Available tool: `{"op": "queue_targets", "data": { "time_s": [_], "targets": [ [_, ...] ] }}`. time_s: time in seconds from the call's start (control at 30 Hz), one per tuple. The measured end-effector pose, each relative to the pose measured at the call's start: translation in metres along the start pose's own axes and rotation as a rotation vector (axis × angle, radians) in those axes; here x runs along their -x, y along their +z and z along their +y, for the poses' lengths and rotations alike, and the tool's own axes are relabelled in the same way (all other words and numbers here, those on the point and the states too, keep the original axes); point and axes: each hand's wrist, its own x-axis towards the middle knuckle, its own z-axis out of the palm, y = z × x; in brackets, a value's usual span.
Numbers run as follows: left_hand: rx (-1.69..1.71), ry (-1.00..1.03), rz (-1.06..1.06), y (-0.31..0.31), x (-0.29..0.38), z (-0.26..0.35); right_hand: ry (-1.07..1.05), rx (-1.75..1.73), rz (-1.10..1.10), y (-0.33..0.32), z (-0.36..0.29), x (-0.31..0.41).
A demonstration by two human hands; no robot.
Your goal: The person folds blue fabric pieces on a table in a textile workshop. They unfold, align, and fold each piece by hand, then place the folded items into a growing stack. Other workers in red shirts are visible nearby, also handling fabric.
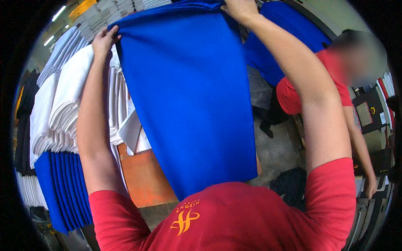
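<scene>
A wide blue cloth [191,94] hangs in front of me, stretched between my raised hands. At its upper left corner, my left hand [105,40] grips the edge between thumb and fingers. My right hand [241,10] holds the upper right part near the top of the picture, its fingertips partly hidden by the cloth's bunched edge. The top edge sags in loose folds, while the panel below hangs fairly smooth. Its lower edge reaches down close to my red shirt [238,216].
Folded white cloths [70,91] are stacked at the left, above folded blue cloths [62,188]. An orange-brown board surface [146,178] shows behind the hanging cloth. To the right, a person in a red shirt [289,95] stands beside more blue cloth [292,22] and a concrete floor [273,150].
</scene>
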Motion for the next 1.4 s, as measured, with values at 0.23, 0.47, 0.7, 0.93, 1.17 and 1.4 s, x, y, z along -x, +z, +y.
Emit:
{"op": "queue_targets", "data": {
  "time_s": [0.23,0.47,0.7,0.93,1.17,1.4],
  "targets": [
    [-0.288,0.264,0.242,0.025,0.07,-0.17,0.376,-0.236,-0.539,0.123,-0.076,0.093],
    [-0.946,0.065,-0.531,0.081,0.448,-0.15,0.315,-0.677,-0.853,0.05,-0.189,0.347],
    [-1.138,-0.192,-0.365,-0.003,0.602,-0.099,0.332,-0.706,-0.916,-0.149,-0.236,0.472],
    [-1.092,-0.281,-0.013,-0.021,0.669,-0.075,0.479,-0.68,-0.792,-0.217,-0.227,0.533],
    [-0.703,-0.484,0.247,-0.021,0.686,-0.07,1.008,-0.693,-0.538,-0.232,-0.237,0.555],
    [-0.241,-0.699,0.186,-0.032,0.741,-0.109,1.414,-1.462,-0.469,-0.21,-0.263,0.625]
  ]
}}
